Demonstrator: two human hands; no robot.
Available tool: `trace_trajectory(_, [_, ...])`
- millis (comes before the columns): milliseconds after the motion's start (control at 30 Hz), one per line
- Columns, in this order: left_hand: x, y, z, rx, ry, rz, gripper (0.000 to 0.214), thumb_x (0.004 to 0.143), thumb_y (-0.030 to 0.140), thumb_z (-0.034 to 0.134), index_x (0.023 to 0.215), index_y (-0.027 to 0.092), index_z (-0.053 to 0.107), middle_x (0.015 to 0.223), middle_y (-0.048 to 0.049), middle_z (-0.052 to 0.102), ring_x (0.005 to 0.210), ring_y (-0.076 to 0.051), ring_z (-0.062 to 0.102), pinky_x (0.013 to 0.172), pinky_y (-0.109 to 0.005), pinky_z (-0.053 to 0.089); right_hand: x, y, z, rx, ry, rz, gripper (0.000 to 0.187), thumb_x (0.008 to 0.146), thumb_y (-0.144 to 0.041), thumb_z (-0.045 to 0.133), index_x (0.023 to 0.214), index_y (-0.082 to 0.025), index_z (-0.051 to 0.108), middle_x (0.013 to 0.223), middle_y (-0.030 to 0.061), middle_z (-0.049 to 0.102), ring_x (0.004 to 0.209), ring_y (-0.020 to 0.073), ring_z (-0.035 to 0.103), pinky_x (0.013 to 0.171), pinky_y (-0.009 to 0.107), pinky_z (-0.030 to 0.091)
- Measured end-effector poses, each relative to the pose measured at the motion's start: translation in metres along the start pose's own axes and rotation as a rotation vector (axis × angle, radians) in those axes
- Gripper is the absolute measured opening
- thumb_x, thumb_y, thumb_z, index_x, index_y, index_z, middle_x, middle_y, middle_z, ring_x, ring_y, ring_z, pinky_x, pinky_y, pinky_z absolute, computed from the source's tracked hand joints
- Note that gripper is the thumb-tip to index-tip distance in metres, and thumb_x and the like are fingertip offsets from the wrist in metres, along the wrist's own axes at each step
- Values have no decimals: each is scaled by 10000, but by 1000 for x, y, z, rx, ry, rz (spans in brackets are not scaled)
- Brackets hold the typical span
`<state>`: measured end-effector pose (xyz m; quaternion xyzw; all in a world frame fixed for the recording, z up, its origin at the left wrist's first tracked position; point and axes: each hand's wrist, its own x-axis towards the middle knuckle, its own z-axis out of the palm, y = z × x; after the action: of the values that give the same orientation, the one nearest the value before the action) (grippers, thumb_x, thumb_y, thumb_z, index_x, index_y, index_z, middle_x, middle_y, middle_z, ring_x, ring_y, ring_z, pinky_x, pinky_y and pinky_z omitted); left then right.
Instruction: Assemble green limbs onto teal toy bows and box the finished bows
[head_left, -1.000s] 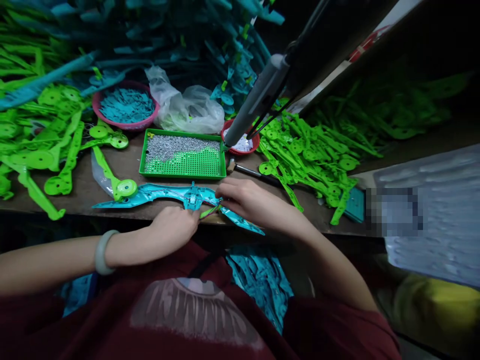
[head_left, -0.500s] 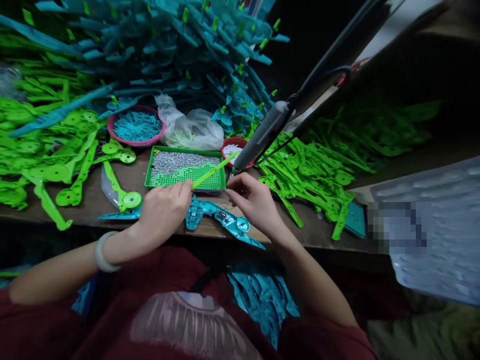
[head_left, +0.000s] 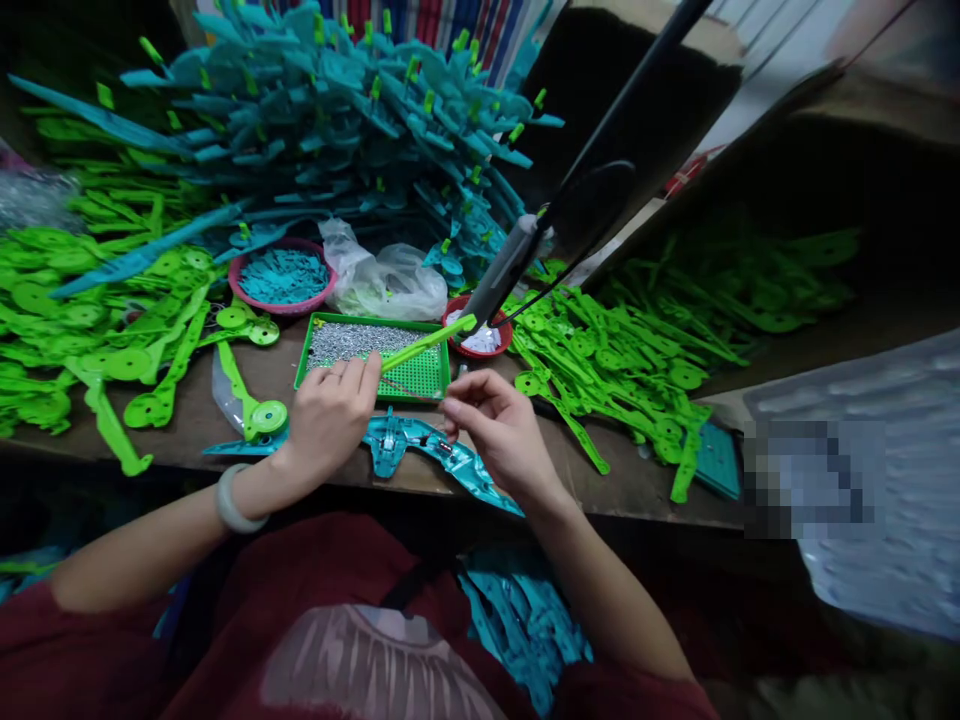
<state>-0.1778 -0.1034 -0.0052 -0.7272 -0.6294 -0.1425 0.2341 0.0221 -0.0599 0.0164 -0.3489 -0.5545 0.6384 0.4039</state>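
My left hand is closed around a long lime-green plastic piece, which sticks out up and to the right over the tray. Fingertips of my right hand are pinched together on the end of a thin reddish wire that stretches across from the left hand. Beneath both hands lies a teal plastic part with small components inside, partly hidden by them. Just behind is a green perforated tray of small silvery screws. A grey electric screwdriver hangs slanted above the right hand.
Lime-green parts are heaped left and right. A tall teal pile stands behind. A pink basket holds teal pieces, a red bowl white ones. A plastic bag lies between them.
The right hand has moved slightly down and left, away from the screwdriver tip. The wire between the hands now shows. My view has tilted a little upward.
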Motion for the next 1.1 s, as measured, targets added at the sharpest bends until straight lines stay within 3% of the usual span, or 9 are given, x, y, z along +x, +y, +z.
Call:
trace_trajectory(100, [6,-1,0,-200,-1,-135,314,974,173,436,1199,80,636,855,-114,700,751,-250,661,623,-345,437,-11,4,10,-279,59,-242,57,829,-233,680,854,-209,636,755,-8,647,671,121,632,640,277,543])
trace_trajectory(200, [11,-2,-3,-663,-119,-229,287,1004,232,401,1039,123,664,794,-61,704,679,-184,658,606,-288,456,-14,11,16,-384,221,-382,32,842,-207,655,858,-214,628,799,4,641,717,130,634,669,290,539])
trace_trajectory(267, [11,-3,-4,-763,-129,-236,296,1013,251,391,1019,137,664,780,-48,700,670,-167,651,611,-274,454,-13,14,17,-244,231,-253,78,839,-218,661,863,-217,586,744,-29,604,586,106,608,549,259,516])
trace_trajectory(333, [8,-3,-2,-568,-37,-221,303,1007,251,409,1140,140,657,855,-83,709,747,-202,656,648,-309,443,-13,14,18,-112,150,-121,125,830,-231,673,875,-220,557,732,-49,589,503,86,582,470,235,488])
trace_trajectory(467, [6,-6,4,-279,37,-168,377,990,187,401,1300,153,614,925,-131,702,855,-258,640,715,-374,419,-19,14,23,-181,96,-175,149,841,-221,663,958,-222,572,782,-30,628,622,91,633,599,239,548])
trace_trajectory(667, [13,-5,1,-1106,-61,-362,354,1007,322,397,1197,152,643,801,-42,682,682,-167,620,645,-285,487,-18,23,31,29,-71,67,395,810,-242,699,1150,-240,498,745,-75,604,510,90,637,486,218,537])
trace_trajectory(733, [11,-4,-2,-1012,-18,-356,346,1005,310,404,1199,152,643,812,-52,685,699,-171,623,650,-288,480,-17,25,34,131,-108,149,434,785,-249,734,1148,-233,496,721,-83,606,498,96,644,480,216,546])
trace_trajectory(900, [1,-8,0,-320,136,-123,340,990,218,450,1268,145,631,879,-99,702,805,-223,641,676,-331,422,-16,24,35,108,-19,144,451,744,-274,788,1126,-222,552,757,-57,640,604,105,686,529,193,557])
trace_trajectory(1100, [-4,-9,1,-441,194,-154,317,1004,205,424,1257,119,595,964,-92,715,809,-195,658,676,-311,442,-11,12,28,236,-43,201,261,822,-366,688,1021,-199,659,837,-8,676,543,92,659,444,189,529])
